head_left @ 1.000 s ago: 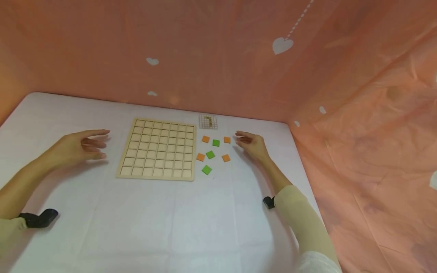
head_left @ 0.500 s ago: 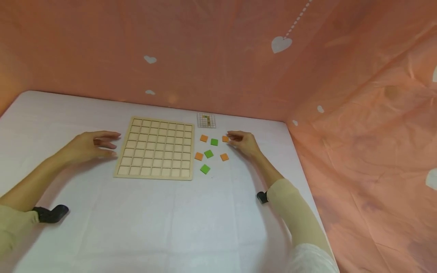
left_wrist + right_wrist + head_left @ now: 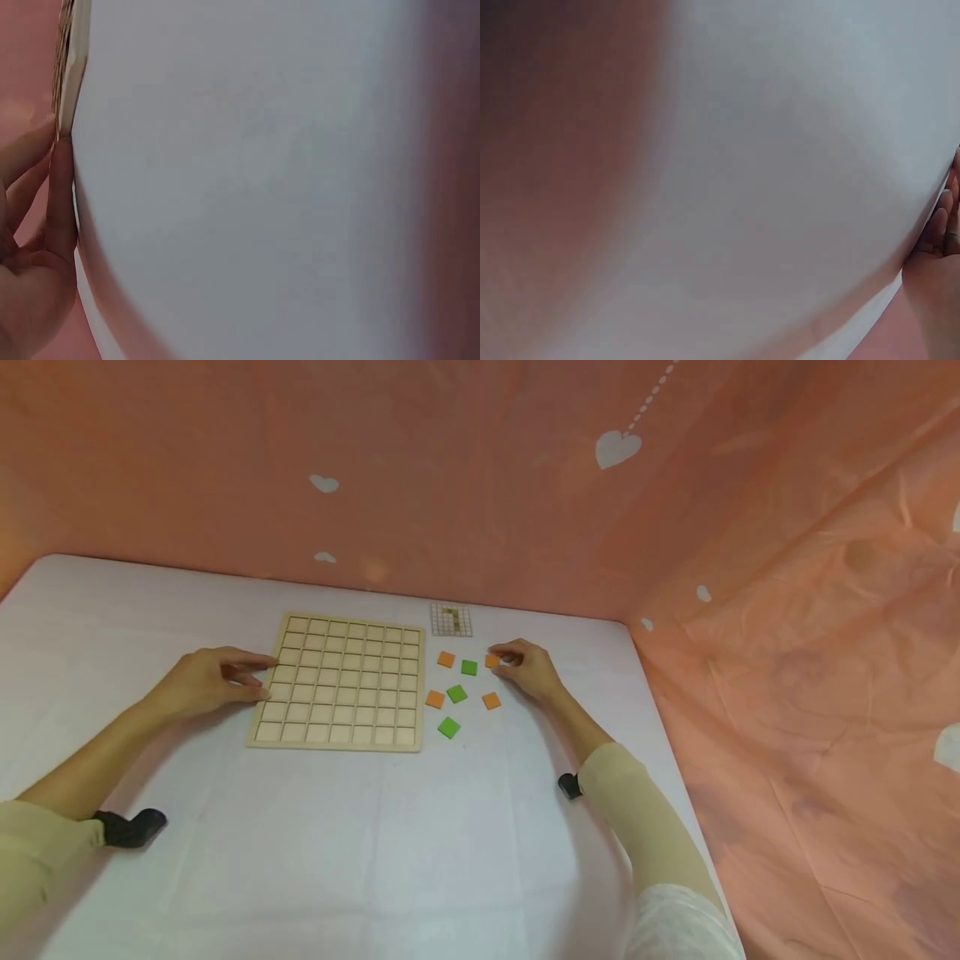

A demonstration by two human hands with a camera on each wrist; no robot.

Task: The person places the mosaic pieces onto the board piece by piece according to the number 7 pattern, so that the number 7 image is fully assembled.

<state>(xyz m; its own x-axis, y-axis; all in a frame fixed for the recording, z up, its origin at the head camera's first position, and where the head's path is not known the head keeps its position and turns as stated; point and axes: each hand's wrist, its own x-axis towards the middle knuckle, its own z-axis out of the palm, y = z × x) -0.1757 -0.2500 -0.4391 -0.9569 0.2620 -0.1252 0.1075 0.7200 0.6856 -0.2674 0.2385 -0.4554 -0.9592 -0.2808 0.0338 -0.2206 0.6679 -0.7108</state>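
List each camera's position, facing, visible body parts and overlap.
Head: on the head, facing forward and down at the grid board and tiles; left hand, right hand, sleeves show.
Left wrist: on that wrist, facing the white table; left fingers at frame left.
Right wrist: on that wrist, facing the table; right fingers at frame right.
Shared: head and left wrist both show left fingers at the board.

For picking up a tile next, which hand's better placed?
Right, I'd say. The right hand has its fingertips at an orange tile, with the other tiles close by. The left hand is at the board's left edge, across from them.
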